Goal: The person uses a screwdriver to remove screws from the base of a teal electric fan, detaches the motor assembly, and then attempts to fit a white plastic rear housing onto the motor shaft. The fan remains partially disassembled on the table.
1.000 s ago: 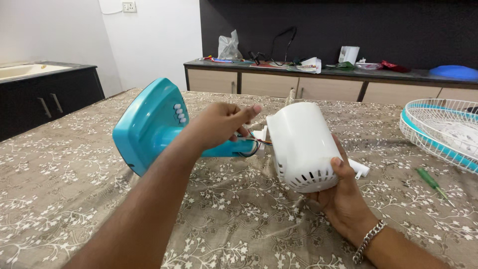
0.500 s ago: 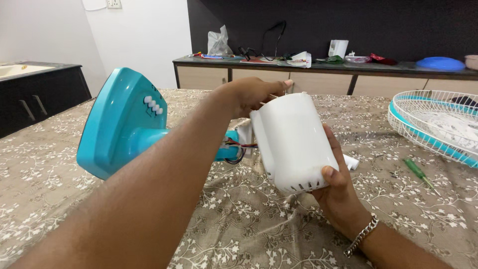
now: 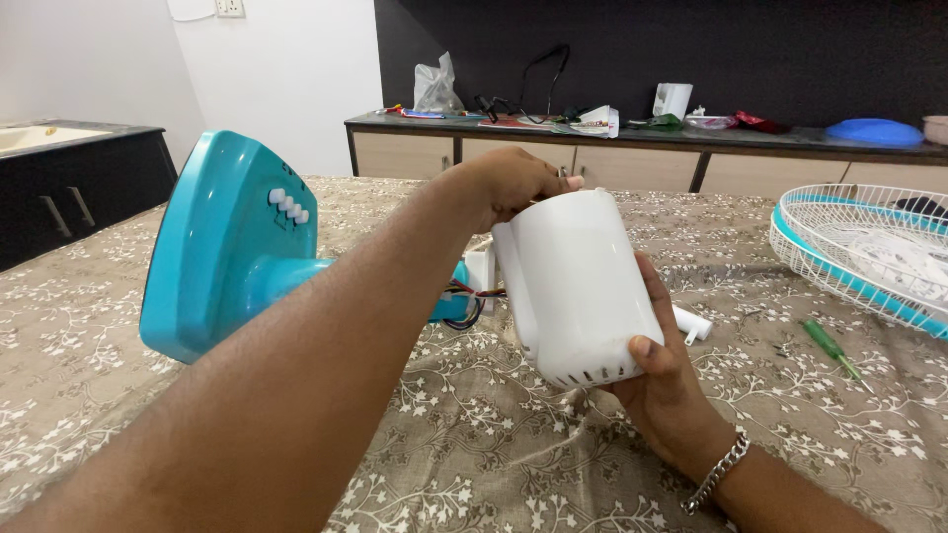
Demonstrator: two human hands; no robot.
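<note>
— White motor housing (image 3: 578,286), cupped from below by right hand (image 3: 671,395), above the flowered tablecloth (image 3: 474,444)?
— Yes. Left hand (image 3: 513,183) pinched shut at its top rim.
— Step?
— Probably fitting the housing. Next: steady alignment beside turquoise fan base (image 3: 227,247). Farther right, fan grille (image 3: 869,247).

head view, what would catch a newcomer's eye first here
The white fan motor housing at centre draws the eye: the right hand cups it from below while the left hand grips its top edge. Just left of it the bright turquoise fan base is tipped on its side on the floral tablecloth, with coloured wires showing between the two. At the right edge lies a white and turquoise fan grille.
</note>
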